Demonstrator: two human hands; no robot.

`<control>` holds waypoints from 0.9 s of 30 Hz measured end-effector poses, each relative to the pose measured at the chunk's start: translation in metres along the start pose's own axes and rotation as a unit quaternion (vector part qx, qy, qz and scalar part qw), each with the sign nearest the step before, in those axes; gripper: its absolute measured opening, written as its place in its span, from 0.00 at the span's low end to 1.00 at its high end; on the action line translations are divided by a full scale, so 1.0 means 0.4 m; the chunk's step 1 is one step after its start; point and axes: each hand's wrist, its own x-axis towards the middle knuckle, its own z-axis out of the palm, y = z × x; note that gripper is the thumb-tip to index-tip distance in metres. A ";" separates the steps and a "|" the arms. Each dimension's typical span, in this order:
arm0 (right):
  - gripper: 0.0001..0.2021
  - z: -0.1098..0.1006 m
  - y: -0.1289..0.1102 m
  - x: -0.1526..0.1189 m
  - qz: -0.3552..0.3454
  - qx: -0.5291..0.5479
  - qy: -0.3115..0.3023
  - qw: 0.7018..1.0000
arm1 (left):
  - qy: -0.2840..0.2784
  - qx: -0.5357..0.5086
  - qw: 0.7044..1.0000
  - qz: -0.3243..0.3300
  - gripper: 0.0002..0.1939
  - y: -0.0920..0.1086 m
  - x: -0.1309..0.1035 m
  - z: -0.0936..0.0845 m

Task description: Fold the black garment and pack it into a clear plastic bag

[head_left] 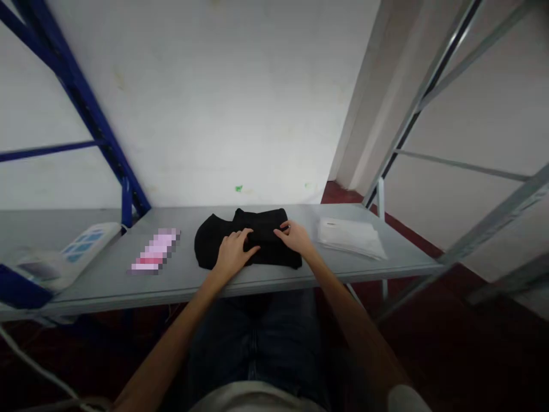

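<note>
A black garment [266, 229] lies folded on the grey table [193, 274] in front of me. My left hand [234, 252] rests flat on its middle, fingers spread over the cloth. My right hand [295, 237] sits on the garment's right part, with thumb and fingers pinching a fold of the black cloth. A rounded black part of the garment [206, 243] sticks out to the left of my left hand.
A stack of clear plastic bags [349, 237] lies to the right of the garment. A blurred pink item [154, 252] lies to its left, and a white device with blue buttons [64, 257] stands at the far left. Blue and grey shelf frames flank the table.
</note>
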 end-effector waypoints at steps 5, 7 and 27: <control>0.14 0.000 -0.023 0.025 -0.008 0.012 0.016 1.000 | -0.001 -0.077 0.997 -0.022 0.13 0.009 0.025 0.001; 0.13 0.000 -0.033 0.040 -0.014 0.021 0.024 0.999 | 0.001 -0.101 0.994 -0.037 0.12 0.005 0.029 0.005; 0.08 0.040 -0.019 -0.004 -0.024 -0.037 0.066 0.997 | 0.042 0.026 0.999 0.014 0.07 -0.001 0.008 0.021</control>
